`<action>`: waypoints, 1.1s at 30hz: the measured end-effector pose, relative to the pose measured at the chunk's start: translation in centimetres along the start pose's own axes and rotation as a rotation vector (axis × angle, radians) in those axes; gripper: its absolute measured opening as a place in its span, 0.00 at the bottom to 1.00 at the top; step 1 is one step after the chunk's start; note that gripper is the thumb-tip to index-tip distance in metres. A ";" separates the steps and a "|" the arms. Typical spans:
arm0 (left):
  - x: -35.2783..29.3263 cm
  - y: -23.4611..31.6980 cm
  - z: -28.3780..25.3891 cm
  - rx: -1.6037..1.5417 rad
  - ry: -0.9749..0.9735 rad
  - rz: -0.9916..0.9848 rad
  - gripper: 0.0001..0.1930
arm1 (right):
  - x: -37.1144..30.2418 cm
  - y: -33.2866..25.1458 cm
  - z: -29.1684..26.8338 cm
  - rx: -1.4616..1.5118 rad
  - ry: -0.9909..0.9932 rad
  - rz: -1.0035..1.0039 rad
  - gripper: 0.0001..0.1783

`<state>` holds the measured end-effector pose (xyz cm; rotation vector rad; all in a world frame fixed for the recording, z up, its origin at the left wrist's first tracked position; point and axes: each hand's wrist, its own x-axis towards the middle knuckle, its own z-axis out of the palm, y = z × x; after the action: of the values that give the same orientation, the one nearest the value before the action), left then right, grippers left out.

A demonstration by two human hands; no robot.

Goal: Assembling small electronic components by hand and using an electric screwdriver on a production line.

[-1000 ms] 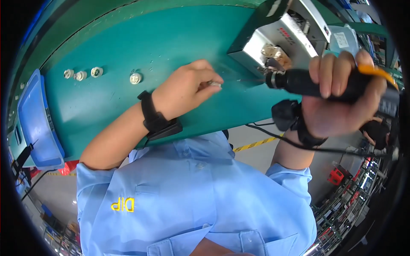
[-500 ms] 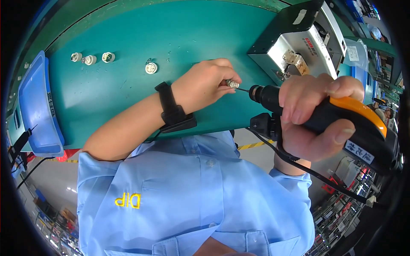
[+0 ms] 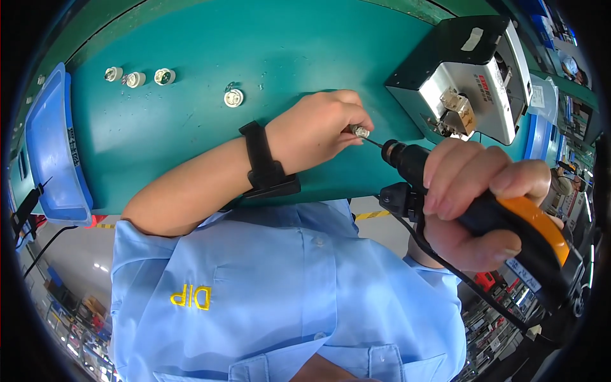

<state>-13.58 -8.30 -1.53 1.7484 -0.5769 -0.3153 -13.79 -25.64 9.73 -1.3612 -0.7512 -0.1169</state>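
My left hand (image 3: pixel 328 127) is closed, pinching a small whitish round fitting (image 3: pixel 360 132) between thumb and fingertips above the table. Wrapped in the fingers of my right hand (image 3: pixel 474 204) is a black and orange electric screwdriver (image 3: pixel 414 160). Its thin bit points up and left at the fitting, and the tip comes right up to it; whether they touch I cannot tell. A round white fitting (image 3: pixel 233 98) lies on the green table (image 3: pixel 191 127) beyond my left forearm. Farther left are more such fittings (image 3: pixel 135 79), with small metallic or green parts inside or beside them.
A black and silver machine (image 3: pixel 468 83) with a brass-coloured block on its front stands at the right. A blue tray (image 3: pixel 51 153) is at the left edge, with another black tool (image 3: pixel 27 207) beside it. The screwdriver's cable (image 3: pixel 474 290) hangs below my right hand.
The screwdriver has tilted, its rear end lower, and my right hand has moved down slightly. The whole view has shifted a little. My left hand keeps its pinch on the fitting.
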 end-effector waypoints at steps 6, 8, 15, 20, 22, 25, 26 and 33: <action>0.1 0.4 -0.1 0.030 -0.006 0.005 0.07 | 0.6 -0.4 0.0 0.009 -0.071 0.048 0.26; 0.0 0.7 -0.1 0.045 0.003 0.011 0.07 | 0.6 -0.3 0.4 0.018 -0.072 0.032 0.26; 1.6 3.8 -3.6 0.596 -0.124 -0.055 0.09 | -0.3 -3.9 -1.2 0.078 0.356 -0.111 0.29; 10.7 2.3 -12.4 1.030 0.192 0.019 0.09 | -1.5 -7.7 -3.7 -0.020 0.370 -0.206 0.27; 14.4 0.9 -14.8 1.057 0.241 0.031 0.08 | -2.0 -7.5 -4.2 -0.095 0.407 -0.182 0.27; 18.4 -1.2 -16.1 1.327 0.344 0.525 0.23 | -2.8 -7.3 -4.8 -0.074 0.365 -0.068 0.25; 19.4 -1.7 -16.3 1.252 0.196 0.358 0.20 | -3.0 -7.6 -5.1 -0.092 0.386 -0.060 0.25; 16.3 3.3 -11.7 0.991 0.110 0.040 0.11 | -1.0 -9.0 -6.9 -0.029 0.387 -0.180 0.21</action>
<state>5.24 -7.90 6.12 2.6726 -0.7497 0.1413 -16.10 -34.42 16.63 -1.2465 -0.5440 -0.5205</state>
